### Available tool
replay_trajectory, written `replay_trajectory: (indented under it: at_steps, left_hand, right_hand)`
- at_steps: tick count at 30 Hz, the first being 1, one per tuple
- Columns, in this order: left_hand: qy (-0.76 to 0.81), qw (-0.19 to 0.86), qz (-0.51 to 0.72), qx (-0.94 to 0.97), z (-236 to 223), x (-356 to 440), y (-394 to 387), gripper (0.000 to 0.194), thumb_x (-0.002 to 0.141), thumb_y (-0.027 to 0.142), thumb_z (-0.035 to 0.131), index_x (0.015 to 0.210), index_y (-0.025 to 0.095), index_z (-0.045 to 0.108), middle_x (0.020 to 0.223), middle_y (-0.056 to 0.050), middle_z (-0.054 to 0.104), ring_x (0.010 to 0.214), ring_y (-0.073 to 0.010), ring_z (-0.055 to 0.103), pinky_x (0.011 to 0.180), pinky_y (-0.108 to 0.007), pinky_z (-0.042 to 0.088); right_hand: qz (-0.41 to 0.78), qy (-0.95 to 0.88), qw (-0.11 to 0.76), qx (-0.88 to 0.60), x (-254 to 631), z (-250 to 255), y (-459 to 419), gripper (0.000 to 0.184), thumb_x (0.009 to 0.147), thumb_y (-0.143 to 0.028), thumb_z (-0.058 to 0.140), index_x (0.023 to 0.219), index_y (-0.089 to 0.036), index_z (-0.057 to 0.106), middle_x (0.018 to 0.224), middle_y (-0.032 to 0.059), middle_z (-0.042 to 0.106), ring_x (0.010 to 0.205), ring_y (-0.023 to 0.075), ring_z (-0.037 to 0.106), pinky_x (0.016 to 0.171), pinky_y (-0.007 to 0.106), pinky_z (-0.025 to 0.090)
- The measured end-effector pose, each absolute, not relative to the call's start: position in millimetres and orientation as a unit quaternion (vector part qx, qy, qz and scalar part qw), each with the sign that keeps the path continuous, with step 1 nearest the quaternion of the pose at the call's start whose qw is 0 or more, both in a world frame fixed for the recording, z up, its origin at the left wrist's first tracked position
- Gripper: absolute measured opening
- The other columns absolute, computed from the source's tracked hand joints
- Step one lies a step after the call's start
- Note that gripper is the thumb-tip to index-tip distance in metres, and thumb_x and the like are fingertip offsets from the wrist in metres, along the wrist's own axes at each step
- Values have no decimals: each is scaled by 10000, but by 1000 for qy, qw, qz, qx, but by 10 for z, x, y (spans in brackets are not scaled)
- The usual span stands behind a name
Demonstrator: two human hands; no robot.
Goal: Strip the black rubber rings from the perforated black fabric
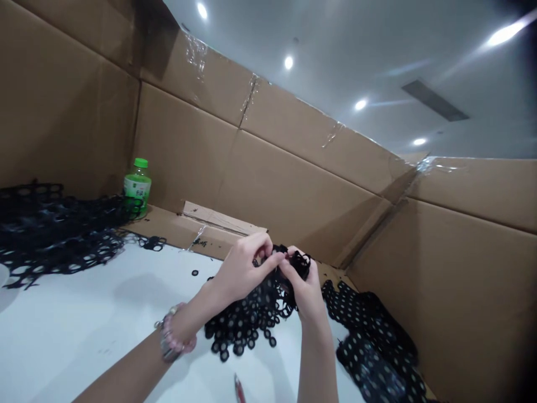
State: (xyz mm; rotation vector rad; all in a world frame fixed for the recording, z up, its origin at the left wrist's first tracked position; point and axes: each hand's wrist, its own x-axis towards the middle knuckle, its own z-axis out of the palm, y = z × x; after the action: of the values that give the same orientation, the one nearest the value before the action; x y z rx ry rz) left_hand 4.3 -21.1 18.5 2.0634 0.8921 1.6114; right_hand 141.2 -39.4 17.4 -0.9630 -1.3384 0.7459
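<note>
The bunched black mesh [302,264] is between the two hands, toward the far side of the white tabletop [126,319]. It lies to the right of the left hand [241,268] and against the right hand [308,288], which is the nearer: its fingers curl behind the bundle while its thumb presses on the front. The left thumb reaches across to meet the right thumb at the mesh, with the fingers bent; whether they pinch it too cannot be told. The bundle is crumpled, so no clear long axis shows. Just below and left of it, a heap of black rings with pale centers [241,322] spreads toward the near side. A red-tipped pen-like item [239,389] lies at the near edge of view. Black netting [59,229] is piled at far left, beside a green-capped bottle [137,190]; dotted black sheets [369,324] lie at right. A loose ring [195,273] sits left of the hands. Tall cardboard walls [268,173] enclose the tabletop beneath ceiling lights [288,62].
</note>
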Motion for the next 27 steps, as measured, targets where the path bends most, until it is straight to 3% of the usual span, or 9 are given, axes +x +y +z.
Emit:
replay_trajectory:
  at_steps: [3,6,11,14,18,20,22,24,27]
  left_hand:
    - [299,230,496,782,175,52,-200,295,881,326,344,629,174,362,587,44,412,555,-98,382,542,-214,301]
    - [311,221,502,776,159,28,-119,315,897,294,276,612,174,338,577,39,404,552,-100,370,547,-216,293]
    - [403,176,493,751,-6,-98,204,347,895,310,234,609,177,378,575,22,450,559,-118,419,558,-220,311]
    - [464,165,353,796,-267,-102,392,336,872,310,284,640,171,482,652,-24,571,617,-153,515,586,-237,341]
    - [487,178,230,823,-614,44,494,229,755,294,502,573,159,534,634,-72,616,594,-189,565,541,-247,342]
    - [490,177,233,821,-643,97,482,217,741,296,528,575,155,544,641,-84,622,599,-198,571,541,-250,345]
    - [497,165,260,811,-532,96,422,281,826,326,411,649,159,552,689,-81,622,637,-191,568,570,-255,352]
    - [483,152,334,795,-318,54,299,392,901,332,227,699,166,520,694,-48,589,650,-163,536,598,-249,348]
    - [376,184,472,776,26,3,27,412,900,397,236,606,165,410,563,24,439,548,-108,407,535,-217,298]
  right_hand:
    - [345,-588,607,-410,1387,183,-391,132,647,-299,677,703,-203,605,658,-44,573,647,103,511,631,227,417]
    - [379,-511,641,-428,1398,241,-403,202,584,-279,712,731,-196,600,616,-55,554,572,92,487,538,208,394]
    - [433,-379,730,-369,1521,385,-431,181,589,-293,664,679,-182,553,441,-102,365,364,41,290,354,175,220]
    - [453,-371,725,-362,1556,407,-419,195,612,-305,651,746,-184,577,475,-90,418,383,48,339,365,174,256]
    - [439,-373,708,-408,1516,362,-386,287,592,-337,686,817,-185,593,574,-53,526,446,76,428,394,192,311]
    - [428,-389,695,-427,1503,338,-385,315,581,-348,700,831,-191,588,557,-54,510,445,85,423,401,203,321]
    - [416,-415,680,-440,1511,316,-392,330,581,-355,707,839,-195,577,564,-53,497,448,86,414,404,206,327]
    - [405,-449,661,-444,1528,295,-397,315,601,-361,700,832,-199,560,589,-50,488,453,82,399,399,201,323]
    - [381,-518,627,-439,1519,266,-396,270,651,-350,670,841,-214,535,644,-42,482,509,90,421,424,196,343]
